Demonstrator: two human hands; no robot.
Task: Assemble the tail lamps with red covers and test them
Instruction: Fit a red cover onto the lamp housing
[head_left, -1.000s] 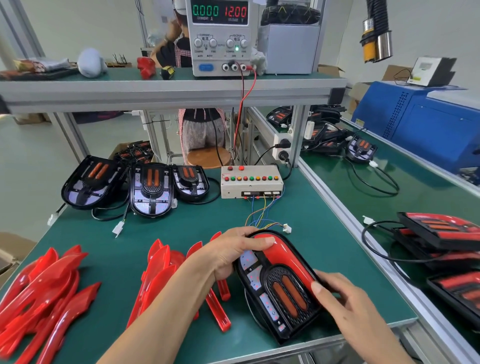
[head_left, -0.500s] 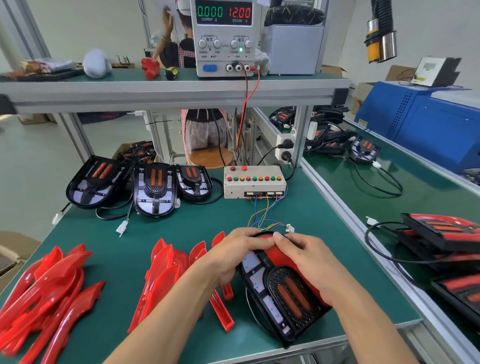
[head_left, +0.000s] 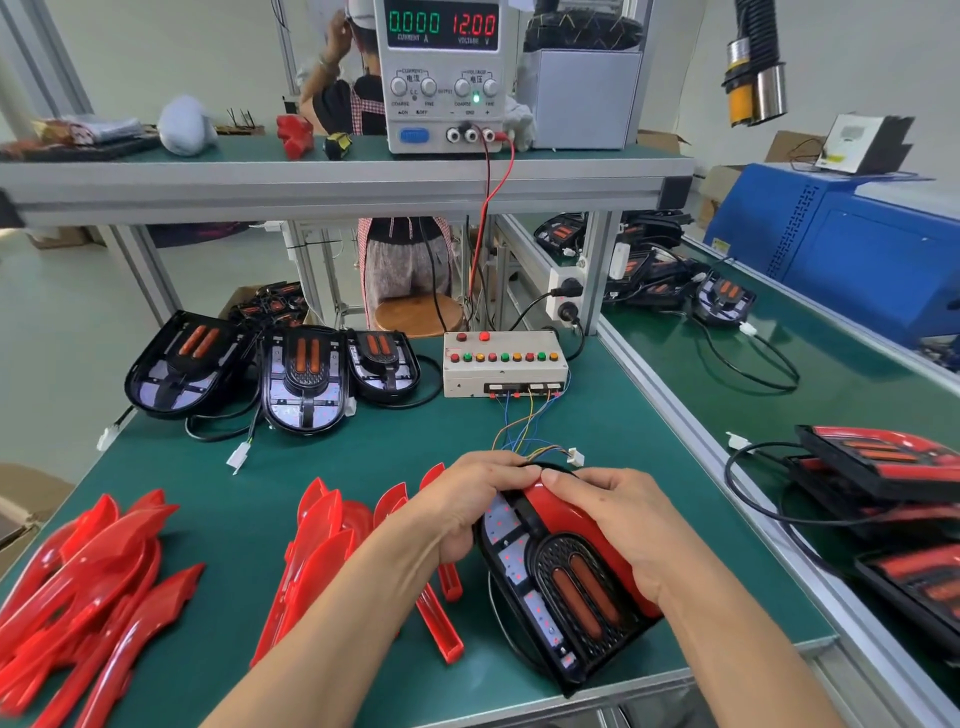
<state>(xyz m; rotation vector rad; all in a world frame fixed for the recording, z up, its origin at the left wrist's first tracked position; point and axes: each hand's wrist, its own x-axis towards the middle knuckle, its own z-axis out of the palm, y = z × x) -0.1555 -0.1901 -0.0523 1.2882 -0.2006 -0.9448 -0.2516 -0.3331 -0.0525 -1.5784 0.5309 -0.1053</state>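
Observation:
A black tail lamp (head_left: 561, 587) lies near the table's front edge with a red cover (head_left: 566, 514) on its right side. My left hand (head_left: 467, 499) grips the lamp's upper left rim, fingers curled over its top. My right hand (head_left: 623, 525) lies on the red cover and presses it down, fingertips meeting the left hand's at the top. Loose red covers lie in a pile (head_left: 332, 551) just left of the lamp and in another pile (head_left: 88, 587) at the far left. The test box (head_left: 504, 366) with coloured buttons stands behind, its thin wires (head_left: 524, 431) ending in a white plug (head_left: 575, 457).
Three bare black lamps (head_left: 304, 382) with cables lie at the back left. A power supply (head_left: 441, 73) reading 12.00 stands on the upper shelf. Finished lamps (head_left: 883, 467) are stacked on the right bench. A person stands behind the bench.
My right hand moved from the lamp's lower right edge up onto the red cover, its fingertips now meeting the left hand at the top. The left hand stayed on the rim.

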